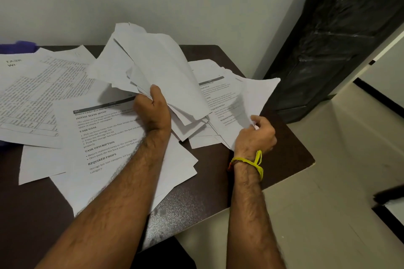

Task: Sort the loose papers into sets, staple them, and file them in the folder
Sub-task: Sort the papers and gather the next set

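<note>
Loose white printed papers lie scattered over a dark brown table (284, 155). My left hand (154, 111) grips a bunch of several sheets (153, 63) and holds them raised above the table, their blank backs curling toward me. My right hand (255, 135) pinches the near corner of another printed sheet (238, 98), lifted off the table's right side. A large printed page (105, 135) with bold headings lies flat under my left forearm. A page with a dense table of text (39, 94) lies at the left. No stapler shows.
A purple object (19, 47) peeks out behind the papers at the far left; what it is I cannot tell. A dark door (341, 50) stands right of the table. The table's right edge drops to a pale tiled floor (328, 181). A white wall backs the table.
</note>
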